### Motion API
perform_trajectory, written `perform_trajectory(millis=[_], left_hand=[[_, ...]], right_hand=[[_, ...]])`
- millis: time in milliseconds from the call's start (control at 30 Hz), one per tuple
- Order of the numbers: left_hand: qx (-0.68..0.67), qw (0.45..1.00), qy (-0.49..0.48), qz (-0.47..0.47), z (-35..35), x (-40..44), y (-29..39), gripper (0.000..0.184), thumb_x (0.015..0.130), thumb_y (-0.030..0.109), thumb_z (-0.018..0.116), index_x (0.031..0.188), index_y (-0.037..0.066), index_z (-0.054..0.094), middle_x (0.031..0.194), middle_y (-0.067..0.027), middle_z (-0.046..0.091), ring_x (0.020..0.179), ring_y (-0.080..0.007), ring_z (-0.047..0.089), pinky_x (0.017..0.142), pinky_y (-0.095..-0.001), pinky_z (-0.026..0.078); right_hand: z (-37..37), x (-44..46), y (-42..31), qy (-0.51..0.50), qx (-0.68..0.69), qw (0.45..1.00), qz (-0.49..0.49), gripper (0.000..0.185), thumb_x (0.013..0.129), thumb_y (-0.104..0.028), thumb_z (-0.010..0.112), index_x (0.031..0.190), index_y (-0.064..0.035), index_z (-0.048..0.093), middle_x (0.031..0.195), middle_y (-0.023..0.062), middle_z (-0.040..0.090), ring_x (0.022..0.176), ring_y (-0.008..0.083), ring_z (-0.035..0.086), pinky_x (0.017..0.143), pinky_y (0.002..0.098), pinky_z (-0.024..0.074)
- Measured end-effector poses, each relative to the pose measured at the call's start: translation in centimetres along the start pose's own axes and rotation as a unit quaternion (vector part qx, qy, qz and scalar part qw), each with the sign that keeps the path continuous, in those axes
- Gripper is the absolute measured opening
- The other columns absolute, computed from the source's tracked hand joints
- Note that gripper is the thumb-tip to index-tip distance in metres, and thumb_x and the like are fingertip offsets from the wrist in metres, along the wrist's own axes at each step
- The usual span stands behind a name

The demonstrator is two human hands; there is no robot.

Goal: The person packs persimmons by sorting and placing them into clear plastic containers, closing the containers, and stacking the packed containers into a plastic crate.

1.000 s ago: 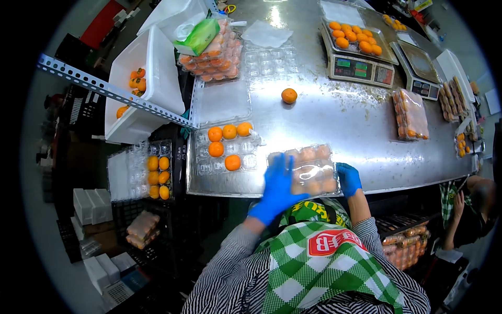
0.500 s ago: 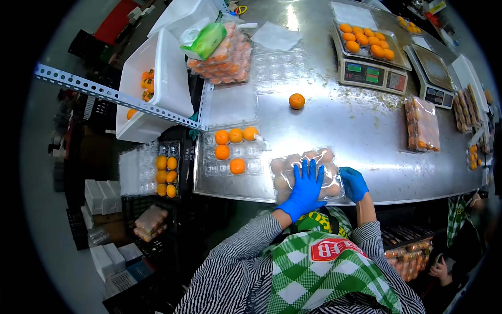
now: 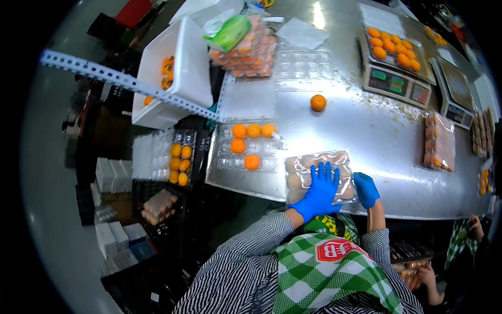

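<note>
A closed clear plastic fruit pack point(image 3: 298, 175) lies at the front edge of the metal table, pale round fruit showing through its lid. Spread across that lid, my left hand point(image 3: 320, 194) in a blue glove presses flat, fingers apart. My right hand point(image 3: 367, 190), gloved the same, is at the pack's right edge with its fingers bent together as if pinching the rim; the fingertips are partly hidden. Left of the pack sits an open clear tray point(image 3: 230, 159) with several orange fruits point(image 3: 252, 162) in some of its cups.
A single orange fruit point(image 3: 318, 102) rests mid-table. Behind stand a stack of filled packs point(image 3: 256, 57) and a scale point(image 3: 395, 86) bearing a fruit tray. Packs point(image 3: 439, 141) are piled at right. A perforated metal bar point(image 3: 130, 83) crosses the left, beside a white bin point(image 3: 191, 68).
The camera view has shifted, so the whole scene sits further right. My hands keep nearly the same place on the pack. At far right, a co-worker's hands have moved.
</note>
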State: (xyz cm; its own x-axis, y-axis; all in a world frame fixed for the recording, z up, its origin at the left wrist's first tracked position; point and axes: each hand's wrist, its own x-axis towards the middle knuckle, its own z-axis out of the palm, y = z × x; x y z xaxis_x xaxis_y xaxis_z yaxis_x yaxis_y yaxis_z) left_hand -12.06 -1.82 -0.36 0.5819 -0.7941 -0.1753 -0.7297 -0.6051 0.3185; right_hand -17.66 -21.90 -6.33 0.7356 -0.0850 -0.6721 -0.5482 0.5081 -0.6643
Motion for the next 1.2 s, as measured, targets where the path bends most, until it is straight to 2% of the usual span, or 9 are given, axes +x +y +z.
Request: perform_trajectory(millis=[233, 433, 533, 633, 767, 800, 867, 933, 1200], left_hand=[[-0.009, 1.000, 0.006, 0.006, 0.3, 0.1, 0.5, 0.097, 0.070, 0.054, 0.058, 0.136, -0.010, 0.027, 0.135, -0.0418, 0.025, 0.131, -0.0551, 0.018, 0.103, -0.0675, 0.009], [0.006, 0.998, -0.045, -0.031, -1.4, 0.1, 1.5, 0.105, 0.067, 0.058, 0.062, 0.143, -0.001, 0.018, 0.137, -0.0420, 0.019, 0.131, -0.0545, 0.017, 0.103, -0.0661, 0.011], [0.029, 0.998, -0.038, -0.036, -1.3, 0.3, 2.0, 0.107, 0.068, 0.061, 0.062, 0.145, 0.004, 0.015, 0.140, -0.0387, 0.018, 0.131, -0.0532, 0.018, 0.103, -0.0655, 0.010], [-0.040, 0.997, 0.041, -0.052, -0.7, 1.5, 1.8, 0.103, 0.071, 0.063, 0.058, 0.145, 0.003, 0.018, 0.142, -0.0329, 0.022, 0.132, -0.0491, 0.020, 0.105, -0.0621, 0.011], [-0.022, 0.993, 0.081, -0.080, -0.1, 5.1, 0.5, 0.097, 0.075, 0.066, 0.052, 0.142, 0.001, 0.026, 0.139, -0.0255, 0.035, 0.132, -0.0387, 0.029, 0.108, -0.0552, 0.013], [-0.032, 0.993, 0.071, -0.085, 0.1, 5.9, 0.3, 0.091, 0.074, 0.063, 0.055, 0.136, 0.000, 0.035, 0.127, -0.0234, 0.046, 0.120, -0.0364, 0.042, 0.104, -0.0513, 0.023], [-0.110, 0.989, 0.033, -0.093, -0.6, 7.3, -0.4, 0.077, 0.072, 0.056, 0.061, 0.123, -0.001, 0.049, 0.112, -0.0203, 0.053, 0.105, -0.0338, 0.050, 0.094, -0.0459, 0.035], [-0.131, 0.982, 0.107, -0.089, 0.8, 7.6, -1.0, 0.062, 0.069, 0.048, 0.067, 0.108, 0.000, 0.058, 0.101, -0.0180, 0.054, 0.094, -0.0326, 0.052, 0.083, -0.0433, 0.041], [-0.131, 0.970, 0.172, -0.111, 0.2, 7.7, -1.5, 0.048, 0.066, 0.044, 0.075, 0.088, 0.005, 0.058, 0.093, -0.0124, 0.053, 0.088, -0.0301, 0.050, 0.077, -0.0426, 0.041]], right_hand=[[-0.6, 0.5, 0.7, 0.015, -0.048, 0.998, -0.026, 0.014, 0.088, -0.016, 0.059, 0.094, -0.0038, 0.063, 0.079, -0.0011, 0.059, 0.069, 0.0081, 0.052, 0.064, 0.0220, 0.0428], [-0.8, 0.6, 1.5, 0.023, -0.044, 0.998, -0.042, 0.013, 0.088, -0.015, 0.059, 0.095, -0.0039, 0.063, 0.079, -0.0012, 0.060, 0.069, 0.0081, 0.053, 0.064, 0.0221, 0.0440], [-0.2, 0.0, 1.1, 0.019, -0.027, 0.999, -0.030, 0.012, 0.089, -0.013, 0.058, 0.095, -0.0037, 0.062, 0.079, -0.0009, 0.060, 0.069, 0.0082, 0.054, 0.064, 0.0223, 0.0449], [-0.5, -0.7, 1.8, -0.008, -0.002, 1.000, -0.024, 0.011, 0.089, -0.012, 0.057, 0.094, -0.0036, 0.061, 0.079, -0.0006, 0.059, 0.069, 0.0080, 0.054, 0.063, 0.0217, 0.0452], [0.7, -2.0, 2.3, 0.007, -0.024, 0.999, -0.047, 0.011, 0.089, -0.014, 0.057, 0.091, -0.0047, 0.062, 0.073, -0.0032, 0.056, 0.062, 0.0052, 0.048, 0.056, 0.0189, 0.0391], [1.1, -2.6, 2.0, 0.022, -0.044, 0.997, -0.051, 0.011, 0.089, -0.015, 0.058, 0.090, -0.0050, 0.062, 0.072, -0.0037, 0.055, 0.060, 0.0047, 0.046, 0.054, 0.0185, 0.0376], [1.2, -2.8, 1.9, 0.042, -0.091, 0.993, -0.068, 0.012, 0.088, -0.016, 0.058, 0.089, -0.0057, 0.063, 0.069, -0.0045, 0.054, 0.058, 0.0038, 0.043, 0.051, 0.0191, 0.0346], [1.2, -2.6, 2.4, 0.053, -0.078, 0.992, -0.083, 0.012, 0.088, -0.017, 0.059, 0.090, -0.0054, 0.063, 0.070, -0.0038, 0.055, 0.058, 0.0039, 0.044, 0.052, 0.0195, 0.0356], [1.7, -3.0, 2.3, 0.039, -0.031, 0.996, -0.078, 0.013, 0.087, -0.019, 0.060, 0.090, -0.0061, 0.063, 0.073, -0.0021, 0.057, 0.062, 0.0052, 0.048, 0.054, 0.0209, 0.0396]])
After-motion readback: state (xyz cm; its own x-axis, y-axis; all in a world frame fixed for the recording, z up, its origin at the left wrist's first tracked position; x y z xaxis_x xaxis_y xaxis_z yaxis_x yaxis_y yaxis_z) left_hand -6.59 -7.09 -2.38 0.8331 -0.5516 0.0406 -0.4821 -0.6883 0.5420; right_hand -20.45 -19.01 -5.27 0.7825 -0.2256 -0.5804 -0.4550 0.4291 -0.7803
